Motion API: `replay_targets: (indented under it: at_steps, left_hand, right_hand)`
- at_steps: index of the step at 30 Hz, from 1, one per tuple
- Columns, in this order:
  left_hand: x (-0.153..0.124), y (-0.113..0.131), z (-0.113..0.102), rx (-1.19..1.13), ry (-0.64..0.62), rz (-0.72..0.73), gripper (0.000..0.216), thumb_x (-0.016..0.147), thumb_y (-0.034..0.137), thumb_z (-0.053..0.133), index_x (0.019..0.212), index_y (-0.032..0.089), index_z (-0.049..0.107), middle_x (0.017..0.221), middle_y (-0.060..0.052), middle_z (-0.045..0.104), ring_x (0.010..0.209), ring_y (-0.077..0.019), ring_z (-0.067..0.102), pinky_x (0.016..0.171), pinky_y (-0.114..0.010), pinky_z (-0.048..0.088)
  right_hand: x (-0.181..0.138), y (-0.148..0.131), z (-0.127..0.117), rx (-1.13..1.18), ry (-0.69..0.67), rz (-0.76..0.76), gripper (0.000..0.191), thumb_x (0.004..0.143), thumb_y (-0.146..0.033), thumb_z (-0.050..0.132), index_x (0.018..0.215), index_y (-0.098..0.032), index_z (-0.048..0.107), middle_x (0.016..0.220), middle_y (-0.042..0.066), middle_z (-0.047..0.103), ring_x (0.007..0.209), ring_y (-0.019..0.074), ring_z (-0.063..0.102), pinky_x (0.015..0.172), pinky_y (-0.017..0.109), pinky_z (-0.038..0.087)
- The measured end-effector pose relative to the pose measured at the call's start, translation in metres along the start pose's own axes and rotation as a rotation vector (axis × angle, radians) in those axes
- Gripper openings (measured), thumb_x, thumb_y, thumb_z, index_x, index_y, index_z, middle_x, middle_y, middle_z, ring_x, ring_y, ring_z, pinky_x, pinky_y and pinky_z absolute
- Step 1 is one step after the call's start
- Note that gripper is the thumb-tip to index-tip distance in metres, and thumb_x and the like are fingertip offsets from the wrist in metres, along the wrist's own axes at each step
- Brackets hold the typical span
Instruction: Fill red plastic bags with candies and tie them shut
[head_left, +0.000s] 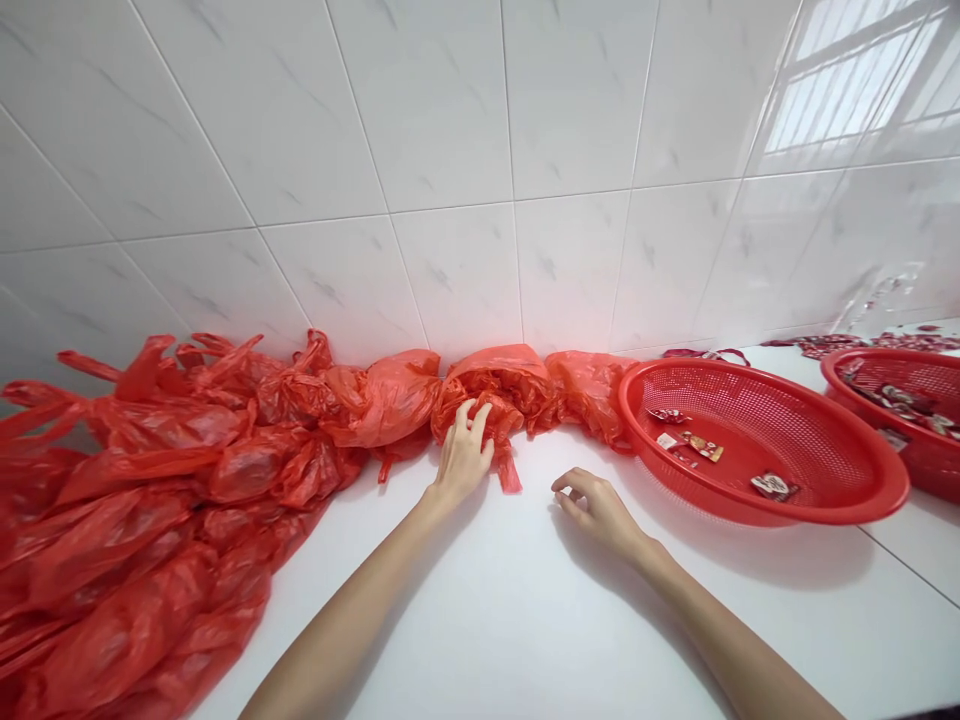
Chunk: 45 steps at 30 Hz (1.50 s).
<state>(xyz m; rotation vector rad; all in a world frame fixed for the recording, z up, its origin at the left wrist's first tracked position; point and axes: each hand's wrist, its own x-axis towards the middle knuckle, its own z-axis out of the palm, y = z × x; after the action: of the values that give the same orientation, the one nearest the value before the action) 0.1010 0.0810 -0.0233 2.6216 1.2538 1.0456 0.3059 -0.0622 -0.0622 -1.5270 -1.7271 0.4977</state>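
My left hand (466, 455) reaches to a crumpled red plastic bag (499, 375) against the wall. Its fingers are spread and bent, with their tips at the bag's bunched front; no firm hold shows. A loose red strip (508, 470) of the bag hangs onto the white table just right of that hand. My right hand (596, 505) hovers low over the table, fingers loosely curved, thumb apart, nothing between them. It is between the bag and a round red plastic basket (757, 515), which holds a few small wrapped packets (691, 446).
Many tied red plastic bags (150, 530) pile up on the left. More bags line the wall, including one (589, 385) touching the basket. A second red basket (919, 445) with packets stands far right, with scattered red wrappers (832, 346) behind. A tiled wall (450, 110) bounds the back.
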Motion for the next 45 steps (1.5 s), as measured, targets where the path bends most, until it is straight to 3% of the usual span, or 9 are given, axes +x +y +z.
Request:
replay_targets:
  at_steps: [5,10,14,17,24,29,34,39,45]
  left_hand:
    - [0.011,0.003,-0.014,-0.363,0.134,-0.114,0.034,0.083,0.017,0.058,0.115,0.023,0.068,0.105,-0.007,0.064,0.098,-0.0238,0.067,0.098,-0.042,0.054]
    - [0.015,0.013,-0.019,-0.837,0.191,-0.333,0.029,0.077,0.031,0.069,0.104,0.02,0.067,0.107,-0.008,0.07,0.09,-0.0202,0.069,0.086,-0.036,0.057]
    - [0.01,0.028,-0.026,-1.21,0.064,-0.504,0.03,0.074,0.03,0.075,0.101,0.019,0.067,0.1,-0.007,0.074,0.088,-0.0188,0.071,0.079,-0.031,0.056]
    - [0.004,0.04,-0.032,-1.617,-0.065,-0.789,0.021,0.073,0.013,0.075,0.092,0.017,0.067,0.086,-0.002,0.073,0.073,-0.0118,0.067,0.069,-0.022,0.054]
    - [-0.007,0.044,-0.03,-1.765,-0.22,-1.06,0.015,0.08,0.003,0.054,0.077,0.015,0.062,0.067,-0.002,0.066,0.054,-0.0111,0.06,0.053,-0.022,0.051]
    - [-0.019,0.04,-0.026,-1.781,-0.323,-1.092,0.009,0.087,0.018,0.058,0.084,0.014,0.064,0.078,-0.006,0.072,0.064,-0.0159,0.068,0.06,-0.026,0.056]
    - [-0.026,0.036,-0.027,-1.767,-0.429,-1.03,0.018,0.082,0.031,0.067,0.082,0.013,0.066,0.076,-0.006,0.074,0.066,-0.0192,0.07,0.066,-0.03,0.057]
    - [-0.034,0.03,-0.029,-1.61,-0.588,-0.766,0.035,0.061,0.016,0.083,0.093,0.015,0.07,0.088,-0.005,0.076,0.07,-0.017,0.07,0.067,-0.026,0.053]
    - [-0.04,0.031,-0.026,-1.502,-0.533,-0.684,0.058,0.049,0.007,0.081,0.104,0.021,0.07,0.094,-0.003,0.076,0.083,-0.0192,0.069,0.073,-0.027,0.053]
  right_hand:
    - [0.0,0.002,0.002,0.012,0.01,0.015,0.019,0.087,-0.016,0.051,0.093,-0.019,0.068,0.094,0.009,0.07,0.075,0.0198,0.068,0.071,0.034,0.052]
    - [0.001,-0.006,0.0,0.174,0.083,0.038,0.029,0.094,-0.036,0.051,0.117,-0.02,0.059,0.116,0.012,0.067,0.077,0.0186,0.069,0.072,0.037,0.059]
    - [0.001,-0.015,-0.003,0.442,0.207,0.102,0.065,0.087,-0.057,0.063,0.137,-0.021,0.042,0.136,0.018,0.054,0.087,0.0208,0.069,0.074,0.041,0.064]
    - [0.002,-0.017,-0.005,0.531,0.312,0.166,0.086,0.079,-0.063,0.071,0.147,-0.024,0.033,0.148,0.021,0.044,0.09,0.022,0.068,0.074,0.044,0.064]
    - [0.004,-0.013,-0.008,0.572,0.45,0.189,0.084,0.082,-0.064,0.069,0.15,-0.027,0.038,0.15,0.017,0.047,0.086,0.02,0.07,0.084,0.042,0.06]
    - [0.005,-0.009,-0.01,0.542,0.389,0.144,0.065,0.079,-0.056,0.075,0.133,-0.025,0.056,0.143,0.015,0.055,0.096,0.0234,0.07,0.087,0.041,0.06]
    - [0.005,-0.004,-0.009,0.469,0.459,0.092,0.036,0.076,-0.053,0.078,0.09,-0.021,0.07,0.128,0.015,0.062,0.137,0.0349,0.049,0.099,0.044,0.055]
    - [0.005,-0.006,-0.011,0.567,0.483,0.072,0.045,0.077,-0.046,0.08,0.112,-0.023,0.065,0.118,0.01,0.067,0.101,0.0237,0.067,0.089,0.042,0.059]
    - [0.005,-0.011,-0.013,0.678,0.501,0.083,0.043,0.075,-0.037,0.081,0.112,-0.023,0.064,0.124,0.011,0.067,0.096,0.0217,0.068,0.082,0.038,0.06]
